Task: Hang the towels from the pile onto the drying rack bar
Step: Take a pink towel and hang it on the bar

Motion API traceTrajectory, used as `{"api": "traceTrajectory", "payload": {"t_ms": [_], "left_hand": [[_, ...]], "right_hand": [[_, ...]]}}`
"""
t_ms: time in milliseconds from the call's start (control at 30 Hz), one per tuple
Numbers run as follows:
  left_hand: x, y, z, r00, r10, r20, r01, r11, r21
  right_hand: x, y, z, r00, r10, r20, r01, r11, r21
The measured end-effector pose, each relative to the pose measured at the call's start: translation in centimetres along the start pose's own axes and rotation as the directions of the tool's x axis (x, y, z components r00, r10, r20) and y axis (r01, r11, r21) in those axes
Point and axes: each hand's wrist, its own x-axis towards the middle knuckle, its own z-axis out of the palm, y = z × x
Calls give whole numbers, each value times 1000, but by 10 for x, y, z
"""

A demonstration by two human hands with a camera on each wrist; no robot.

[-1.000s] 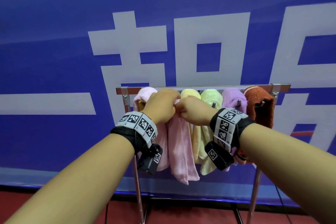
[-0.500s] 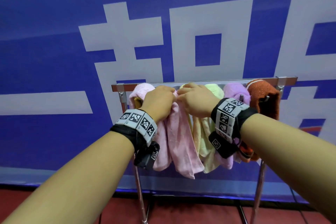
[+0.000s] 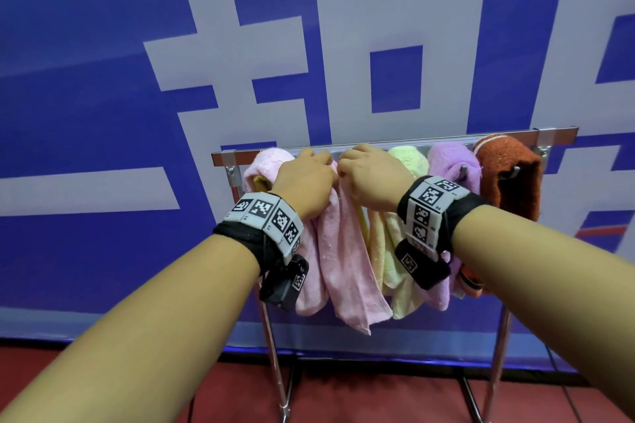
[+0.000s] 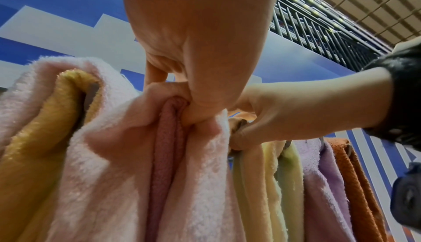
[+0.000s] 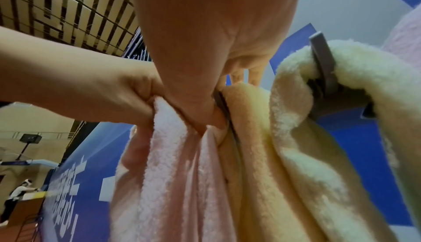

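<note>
A metal drying rack bar (image 3: 446, 139) carries several towels on hooks. From the left hang a pink towel (image 3: 261, 165) with a yellow one tucked under it, a cream towel (image 3: 376, 251), a light green towel (image 3: 409, 158), a lilac towel (image 3: 450, 161) and a rust towel (image 3: 508, 175). Both hands hold up the top edge of a pale pink towel (image 3: 343, 261) just below the bar. My left hand (image 3: 305, 182) pinches it (image 4: 196, 156) with thumb and curled fingers. My right hand (image 3: 371, 178) grips the same edge (image 5: 173, 165) beside the cream towel (image 5: 262, 156).
A blue banner with large white characters (image 3: 395, 45) stands right behind the rack. The rack's chrome legs (image 3: 275, 361) go down to a red floor (image 3: 378, 395). In the right wrist view a person (image 5: 18, 193) bends over a table far off.
Both hands have risen with the pale pink towel's top edge, from in front of the hanging towels to just under the bar. The head view has tilted a little.
</note>
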Motion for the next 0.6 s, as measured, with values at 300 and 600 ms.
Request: {"api": "traceTrajectory", "payload": {"t_ms": [300,600], "left_hand": [[-2,10,-2,1000,-7,-9,8,993,118],[-3,23,-1,999,-44,-25,47,985,164]], "right_hand": [[-11,-16,-20,991,-58,118,93,944,-318],[-19,-22,-30,972,-96,213,176,900,-399]]}}
